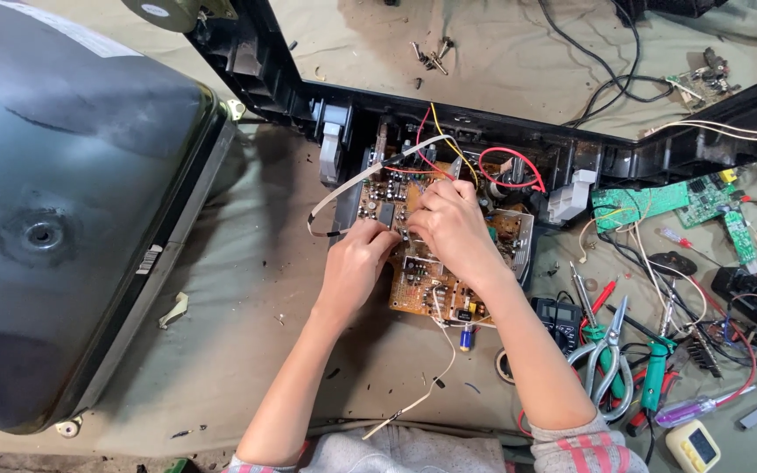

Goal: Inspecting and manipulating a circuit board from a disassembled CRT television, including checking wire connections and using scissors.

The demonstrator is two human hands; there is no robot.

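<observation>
Seen from above, two bare hands meet over one orange-brown circuit board (431, 280) that lies on a cloth-covered worktop (247, 289), just in front of a black plastic television frame (449, 131). The left hand (357, 263) is curled, its fingertips pressed together on the board's upper middle; what they pinch is too small to tell. The right hand (453, 223) is also curled, fingers bent down onto the same spot, touching the left hand's fingertips (whether it grips anything cannot be told). One pale flat ribbon cable (352, 184) arcs from the board toward the left. One large grey picture tube (63, 210) fills the left side. To the right lie two green circuit boards (659, 203), one pair of scissors (608, 355), one green-handled tool (654, 377) and one purple-handled screwdriver (698, 407). A cluster of loose screws (431, 57) sits beyond the frame.
</observation>
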